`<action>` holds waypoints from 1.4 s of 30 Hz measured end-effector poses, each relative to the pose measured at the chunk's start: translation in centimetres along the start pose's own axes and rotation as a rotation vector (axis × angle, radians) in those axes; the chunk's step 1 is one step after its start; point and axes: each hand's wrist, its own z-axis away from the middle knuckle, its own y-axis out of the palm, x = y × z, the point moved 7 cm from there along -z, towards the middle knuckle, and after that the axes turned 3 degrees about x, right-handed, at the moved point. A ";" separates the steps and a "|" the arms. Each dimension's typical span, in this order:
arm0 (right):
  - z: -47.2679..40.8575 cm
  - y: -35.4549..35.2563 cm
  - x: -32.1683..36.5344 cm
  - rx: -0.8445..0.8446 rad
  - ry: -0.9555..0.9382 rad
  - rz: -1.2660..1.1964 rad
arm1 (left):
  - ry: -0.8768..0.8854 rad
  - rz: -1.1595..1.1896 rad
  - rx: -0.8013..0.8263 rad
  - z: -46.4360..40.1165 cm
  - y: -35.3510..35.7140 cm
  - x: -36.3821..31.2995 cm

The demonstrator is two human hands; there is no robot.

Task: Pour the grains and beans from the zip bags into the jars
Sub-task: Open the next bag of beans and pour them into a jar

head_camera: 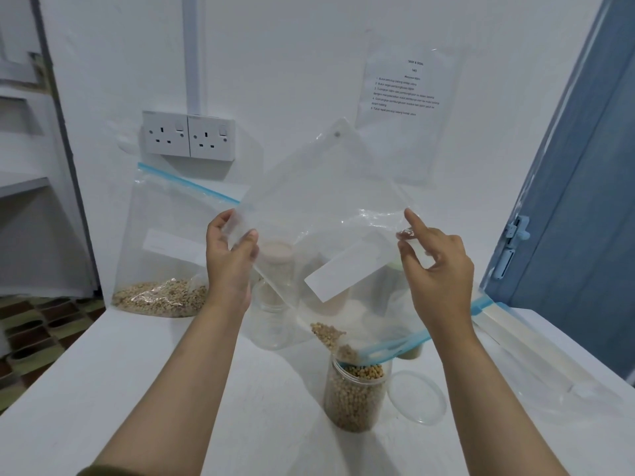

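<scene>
Clear zip bag with blue seal, beans pooled at bottom (159, 266): propped against the wall, awaiting its turn. Left hand (231, 257): pinches one edge of the upturned clear plastic zip bag (326, 214). Right hand (434, 266): pinches the opposite edge, forefinger raised, likely to funnel the last beans through the blue mouth. Clear round plastic jar (354, 395): nearly full, below the mouth. Clear round lid (417, 396): just beside. White table (137, 389); white double wall socket (189, 137).

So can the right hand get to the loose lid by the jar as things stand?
Probably not yet: the right hand pinches the tipped bag, mid-pour. The lid lies uncovered right of the jar, so once freed, yes.
</scene>
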 end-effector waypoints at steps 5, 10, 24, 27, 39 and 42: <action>0.0 -0.4 -0.1 -0.019 0.060 -0.034 | 0.005 -0.002 0.004 0.1 0.3 -0.6; -0.1 -0.8 0.2 -0.024 0.063 -0.039 | 0.006 -0.001 0.017 0.2 0.9 -1.0; 0.5 -1.3 -0.3 -0.053 0.028 -0.063 | -0.003 0.007 0.036 0.1 1.4 -1.4; 0.6 -1.3 -0.3 -0.048 0.031 -0.081 | -0.004 0.012 0.040 0.1 1.6 -1.5; 0.6 -1.6 -0.6 -0.069 0.003 -0.146 | -0.010 0.011 0.057 0.3 2.0 -1.6; 0.5 -1.7 -0.7 -0.069 0.016 -0.147 | -0.013 0.005 0.058 0.3 2.1 -1.6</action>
